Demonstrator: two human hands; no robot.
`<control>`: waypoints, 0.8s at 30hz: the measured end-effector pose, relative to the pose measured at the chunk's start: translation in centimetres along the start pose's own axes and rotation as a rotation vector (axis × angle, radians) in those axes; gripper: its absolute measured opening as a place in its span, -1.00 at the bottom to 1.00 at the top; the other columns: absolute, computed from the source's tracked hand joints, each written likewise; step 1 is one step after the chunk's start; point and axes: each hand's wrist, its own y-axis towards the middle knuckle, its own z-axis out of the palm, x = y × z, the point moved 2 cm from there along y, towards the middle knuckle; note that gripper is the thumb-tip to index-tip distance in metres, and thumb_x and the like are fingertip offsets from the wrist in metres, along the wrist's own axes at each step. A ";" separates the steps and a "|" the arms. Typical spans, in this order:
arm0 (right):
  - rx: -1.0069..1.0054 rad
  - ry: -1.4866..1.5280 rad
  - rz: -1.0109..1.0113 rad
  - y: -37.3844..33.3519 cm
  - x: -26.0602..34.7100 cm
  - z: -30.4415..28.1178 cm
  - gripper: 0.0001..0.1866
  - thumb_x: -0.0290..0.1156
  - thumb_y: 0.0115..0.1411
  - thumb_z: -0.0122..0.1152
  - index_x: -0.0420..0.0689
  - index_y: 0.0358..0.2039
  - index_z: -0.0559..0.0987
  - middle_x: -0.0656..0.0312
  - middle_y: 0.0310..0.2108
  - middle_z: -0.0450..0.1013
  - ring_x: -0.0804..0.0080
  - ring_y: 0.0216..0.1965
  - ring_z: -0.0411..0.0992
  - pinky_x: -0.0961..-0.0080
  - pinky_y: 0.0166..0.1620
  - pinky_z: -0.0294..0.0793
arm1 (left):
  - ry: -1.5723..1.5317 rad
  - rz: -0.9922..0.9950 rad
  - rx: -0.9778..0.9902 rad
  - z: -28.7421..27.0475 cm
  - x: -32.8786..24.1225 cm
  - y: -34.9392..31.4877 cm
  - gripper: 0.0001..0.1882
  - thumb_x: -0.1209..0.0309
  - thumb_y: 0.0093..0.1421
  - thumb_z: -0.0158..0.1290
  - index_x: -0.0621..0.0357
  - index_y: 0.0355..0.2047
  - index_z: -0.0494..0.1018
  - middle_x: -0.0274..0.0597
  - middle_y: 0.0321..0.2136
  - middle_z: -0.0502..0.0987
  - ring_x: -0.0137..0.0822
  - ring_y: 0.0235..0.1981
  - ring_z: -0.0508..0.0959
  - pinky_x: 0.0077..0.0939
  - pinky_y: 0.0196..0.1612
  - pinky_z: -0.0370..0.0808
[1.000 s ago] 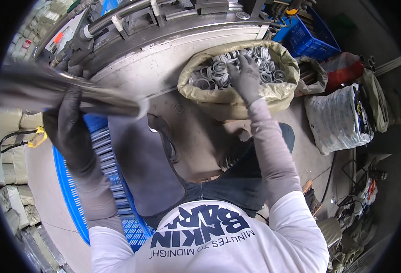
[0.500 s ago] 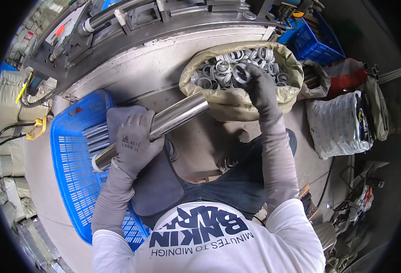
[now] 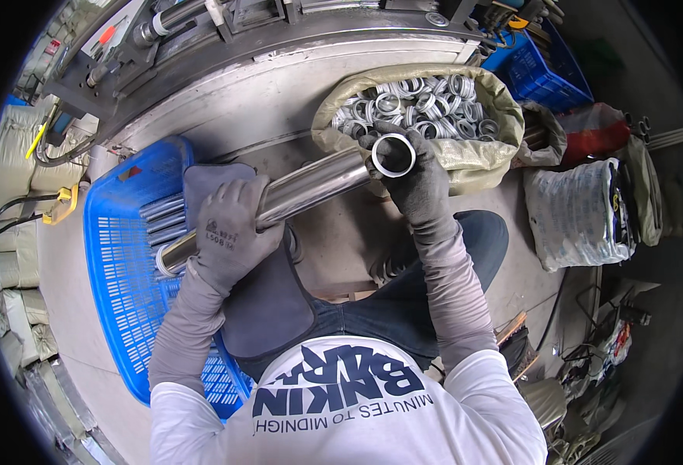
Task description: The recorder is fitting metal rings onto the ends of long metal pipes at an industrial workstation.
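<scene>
My gloved left hand [image 3: 237, 225] is wrapped round a shiny metal tube [image 3: 310, 186], which slants up to the right over my left thigh. A pale ring sits on the tube's lower left end. My gloved right hand [image 3: 415, 182] grips a white-grey metal ring [image 3: 393, 155] by its edge, close beside the tube's upper right end. Whether ring and tube touch, I cannot tell. Beyond that hand stands an open woven sack [image 3: 481, 167] full of similar rings [image 3: 434, 105]. A dark grey pad [image 3: 268, 310] lies over my left thigh, beneath the tube.
On my left is a blue plastic basket [image 3: 117, 256] with several metal tubes [image 3: 163, 219] in it. A metal machine bench [image 3: 279, 58] runs across the far side. To the right stand a white woven bag [image 3: 570, 213] and, farther back, a blue crate [image 3: 547, 74].
My right hand has come back from the sack toward me and left, bringing the ring to the tube's upper end. My left hand keeps its grip on the tube.
</scene>
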 end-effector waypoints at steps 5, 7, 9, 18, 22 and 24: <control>0.041 -0.154 -0.142 -0.9 2.5 2.4 -0.49 -0.07 0.55 -0.07 -0.29 0.08 0.58 0.13 0.00 0.59 0.36 -0.05 0.55 0.40 0.04 0.54 | 0.027 0.005 0.039 0.2 -0.3 -0.1 -0.37 0.20 -0.05 0.34 0.11 0.05 0.50 -0.07 -0.25 0.58 -0.01 -0.18 0.61 -0.08 -0.09 0.51; -0.012 -0.247 -0.235 -0.7 1.9 3.2 -0.30 0.09 0.55 -0.33 -0.31 0.04 0.59 0.09 -0.04 0.59 0.26 -0.07 0.55 0.32 0.05 0.48 | 0.028 0.013 0.042 0.4 -0.3 0.0 -0.37 0.19 -0.05 0.34 0.11 0.05 0.50 -0.07 -0.25 0.57 -0.01 -0.18 0.61 -0.08 -0.09 0.50; -0.053 -0.402 -0.345 -0.5 1.8 3.5 -0.40 -0.03 0.53 -0.25 -0.32 0.03 0.60 0.02 -0.08 0.59 0.21 -0.08 0.56 0.35 0.07 0.48 | 0.036 0.026 0.041 0.6 -0.1 -0.1 -0.35 0.18 -0.05 0.35 0.12 0.06 0.49 -0.07 -0.25 0.57 -0.01 -0.19 0.60 -0.08 -0.10 0.50; -0.124 -0.148 -0.103 -1.0 1.8 4.0 -0.45 -0.15 0.50 -0.22 -0.35 -0.03 0.62 -0.03 -0.13 0.60 0.19 -0.10 0.60 0.36 0.04 0.52 | 0.000 0.006 0.063 0.6 -0.2 0.2 -0.38 0.25 -0.08 0.37 0.14 0.03 0.52 -0.01 -0.24 0.59 0.06 -0.18 0.61 -0.08 -0.08 0.52; -0.123 -0.113 -0.093 -1.1 1.4 4.0 -0.44 -0.13 0.51 -0.23 -0.35 -0.01 0.62 -0.03 -0.13 0.60 0.20 -0.10 0.60 0.36 0.05 0.52 | 0.002 0.016 0.072 0.7 -0.1 0.3 -0.38 0.25 -0.07 0.38 0.15 0.03 0.52 -0.01 -0.24 0.59 0.07 -0.18 0.61 -0.07 -0.08 0.52; -0.129 -0.095 -0.102 -1.2 1.2 4.0 -0.42 -0.11 0.52 -0.24 -0.35 0.00 0.62 -0.02 -0.12 0.61 0.22 -0.09 0.60 0.37 0.05 0.52 | 0.000 0.007 0.086 0.6 -0.2 0.3 -0.37 0.25 -0.07 0.38 0.16 0.04 0.52 0.00 -0.23 0.59 0.07 -0.18 0.61 -0.07 -0.08 0.51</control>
